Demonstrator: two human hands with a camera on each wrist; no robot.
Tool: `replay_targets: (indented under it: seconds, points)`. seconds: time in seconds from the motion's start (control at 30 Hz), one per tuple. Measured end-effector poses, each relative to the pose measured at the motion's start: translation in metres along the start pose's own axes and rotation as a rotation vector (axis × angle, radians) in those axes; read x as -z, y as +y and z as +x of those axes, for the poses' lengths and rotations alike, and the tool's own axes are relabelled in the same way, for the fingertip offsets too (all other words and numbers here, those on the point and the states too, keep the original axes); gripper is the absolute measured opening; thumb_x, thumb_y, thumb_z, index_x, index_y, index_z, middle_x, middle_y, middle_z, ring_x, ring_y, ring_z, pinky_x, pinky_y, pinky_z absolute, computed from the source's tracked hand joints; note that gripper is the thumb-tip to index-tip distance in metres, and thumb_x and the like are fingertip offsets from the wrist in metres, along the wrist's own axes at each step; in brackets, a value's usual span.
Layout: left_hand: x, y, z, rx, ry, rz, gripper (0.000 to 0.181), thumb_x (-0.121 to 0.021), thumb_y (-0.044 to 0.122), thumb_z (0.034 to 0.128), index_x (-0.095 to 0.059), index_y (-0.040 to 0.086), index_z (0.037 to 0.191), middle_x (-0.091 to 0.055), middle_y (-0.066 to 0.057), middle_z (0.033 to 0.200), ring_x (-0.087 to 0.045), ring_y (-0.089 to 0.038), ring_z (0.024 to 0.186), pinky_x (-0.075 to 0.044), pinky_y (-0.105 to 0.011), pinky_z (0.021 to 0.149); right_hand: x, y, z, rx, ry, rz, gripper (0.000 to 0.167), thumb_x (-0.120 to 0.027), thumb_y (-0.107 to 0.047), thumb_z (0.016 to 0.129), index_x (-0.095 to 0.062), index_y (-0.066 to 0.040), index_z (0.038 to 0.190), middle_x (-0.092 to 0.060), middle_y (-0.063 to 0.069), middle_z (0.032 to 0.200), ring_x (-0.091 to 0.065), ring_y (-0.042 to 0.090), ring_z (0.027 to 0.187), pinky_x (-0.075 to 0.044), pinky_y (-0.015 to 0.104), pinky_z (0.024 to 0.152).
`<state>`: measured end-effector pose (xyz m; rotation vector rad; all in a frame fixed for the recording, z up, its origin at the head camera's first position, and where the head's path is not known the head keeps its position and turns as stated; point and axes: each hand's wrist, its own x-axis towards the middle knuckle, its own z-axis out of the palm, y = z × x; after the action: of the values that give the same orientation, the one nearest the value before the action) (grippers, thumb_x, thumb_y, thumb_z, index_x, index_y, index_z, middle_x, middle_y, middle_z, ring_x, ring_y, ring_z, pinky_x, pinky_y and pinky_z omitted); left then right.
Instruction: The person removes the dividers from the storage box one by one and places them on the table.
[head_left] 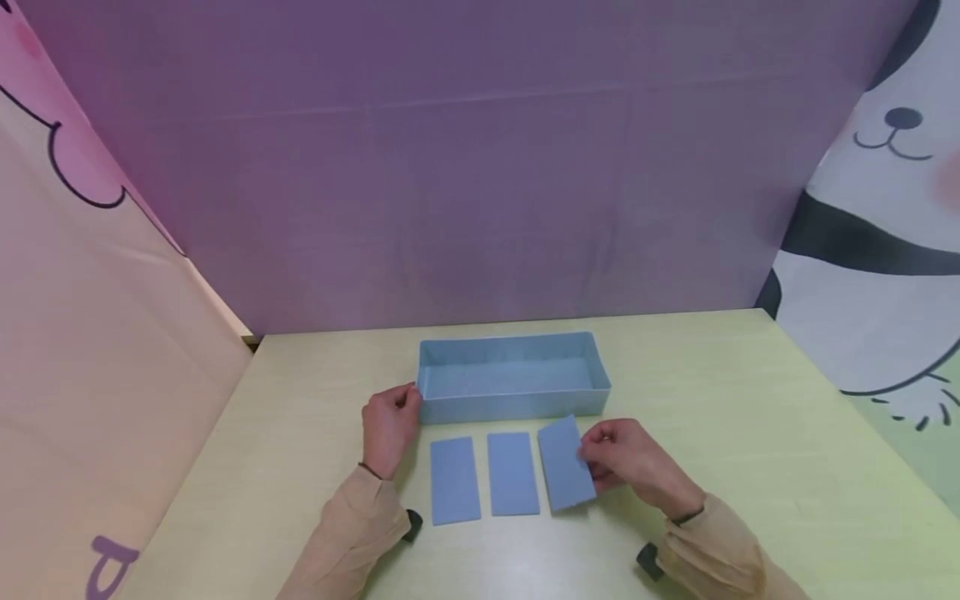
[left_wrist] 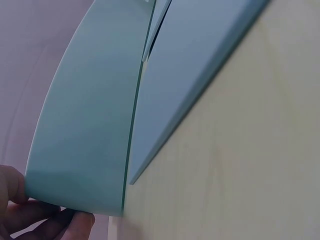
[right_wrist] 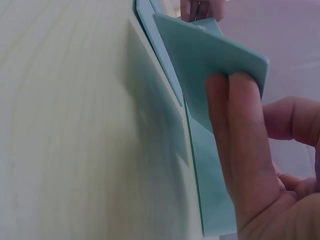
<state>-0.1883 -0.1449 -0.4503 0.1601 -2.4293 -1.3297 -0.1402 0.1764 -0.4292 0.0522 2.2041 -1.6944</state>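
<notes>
A shallow, open-topped light blue box (head_left: 513, 408) stands on the table. My left hand (head_left: 390, 429) grips its left end; in the left wrist view, curled fingers (left_wrist: 77, 227) bear on the end wall. Before the box lie two flat blue rectangular panels, a left panel (head_left: 455, 482) and a middle panel (head_left: 513, 473). My right hand (head_left: 633, 462) pinches a third panel (head_left: 564, 462) by its right edge. That panel is tilted, partly raised off the table. In the right wrist view, two straight fingers (right_wrist: 245, 120) press one face of the held panel (right_wrist: 200, 60), the thumb behind its edge.
The pale wood-grain table (head_left: 712, 400) spreads to both sides of the box. A purple cloth backdrop (head_left: 480, 183) hangs behind its far edge. Printed cloths hang at both sides, the right cloth (head_left: 862, 333) bearing a panda. Small black devices (head_left: 649, 561) sit at the wrists.
</notes>
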Motion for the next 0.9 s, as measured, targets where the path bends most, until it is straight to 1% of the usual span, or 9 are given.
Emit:
replay_targets:
  seconds: [0.33, 0.6, 0.73, 0.9]
  points:
    - [0.0, -0.001, 0.0, 0.012, -0.013, -0.004, 0.028, -0.054, 0.014, 0.0901, -0.073, -0.001, 0.104, -0.072, -0.014, 0.099, -0.066, -0.024, 0.092, -0.05, -0.043, 0.079, 0.001, 0.004, 0.002, -0.031, 0.026, -0.019, 0.013, -0.059, 0.001, 0.084, -0.056, 0.009, 0.093, -0.063, 0.014, 0.08, -0.064, 0.023, 0.068, -0.055, 0.037, 0.061]
    - [0.0, 0.0, 0.0, 0.009, -0.012, -0.002, 0.028, -0.054, 0.015, 0.0903, -0.073, -0.002, 0.104, -0.072, -0.015, 0.098, -0.066, -0.025, 0.092, -0.05, -0.043, 0.078, 0.003, 0.007, 0.001, -0.062, 0.037, -0.06, 0.011, -0.058, 0.002, 0.084, -0.055, 0.009, 0.092, -0.06, 0.015, 0.081, -0.062, 0.022, 0.067, -0.055, 0.037, 0.062]
    - [0.001, 0.001, 0.0, 0.013, -0.006, -0.002, 0.028, -0.055, 0.015, 0.0902, -0.073, -0.002, 0.104, -0.072, -0.015, 0.098, -0.066, -0.025, 0.091, -0.051, -0.043, 0.078, 0.003, 0.009, 0.002, -0.082, 0.055, -0.077, 0.009, -0.058, 0.003, 0.084, -0.056, 0.008, 0.091, -0.06, 0.015, 0.081, -0.061, 0.023, 0.068, -0.054, 0.037, 0.061]
    - [0.001, 0.001, -0.001, -0.005, 0.009, 0.003, 0.026, -0.055, 0.012, 0.0896, -0.074, -0.001, 0.101, -0.072, -0.014, 0.094, -0.067, -0.024, 0.088, -0.051, -0.043, 0.076, 0.003, 0.011, 0.003, -0.113, 0.078, -0.115, 0.007, -0.058, 0.003, 0.084, -0.057, 0.007, 0.09, -0.06, 0.016, 0.082, -0.06, 0.023, 0.069, -0.054, 0.037, 0.061]
